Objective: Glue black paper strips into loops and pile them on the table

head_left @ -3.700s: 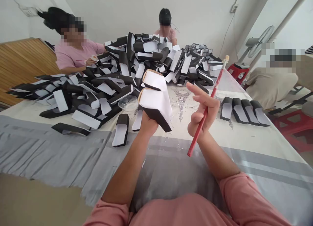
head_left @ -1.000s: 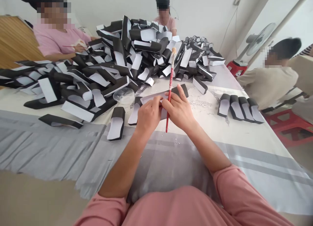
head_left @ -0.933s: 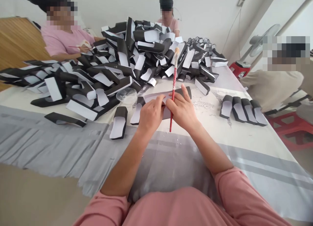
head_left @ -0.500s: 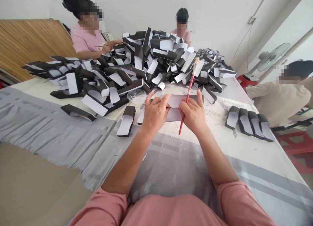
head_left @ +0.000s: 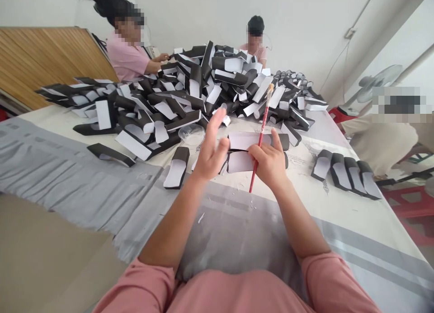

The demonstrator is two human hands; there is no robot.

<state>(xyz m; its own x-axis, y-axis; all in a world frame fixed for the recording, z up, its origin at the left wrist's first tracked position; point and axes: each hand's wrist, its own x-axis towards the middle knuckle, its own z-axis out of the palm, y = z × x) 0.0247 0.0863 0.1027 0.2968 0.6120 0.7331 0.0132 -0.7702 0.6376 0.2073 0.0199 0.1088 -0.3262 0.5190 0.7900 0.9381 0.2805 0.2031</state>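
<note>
My right hand (head_left: 270,161) is closed around a red paintbrush (head_left: 262,128), its bristles pointing up and away from me. Beneath that hand lie two black-and-white paper pieces, one behind the other: the far piece (head_left: 242,141) and the near piece (head_left: 237,162). The fingers of my right hand rest at their right part. My left hand (head_left: 213,152) is raised just left of them, fingers stretched out and holding nothing. Part of another white piece shows behind my left wrist. Left of my left hand, a single black-and-white paper piece (head_left: 176,168) lies on the table.
A large heap of black-and-white paper pieces (head_left: 190,96) covers the table's far side. A clear plastic dish (head_left: 191,134) stands before it. Several pieces (head_left: 351,173) line up at right. Co-workers sit at left (head_left: 127,55), at the back (head_left: 255,37) and at right (head_left: 383,137).
My left hand has let go of the paper pieces, moved left and opened its fingers. My right hand stays nearly in place with the brush. The left co-worker's arms have moved.
</note>
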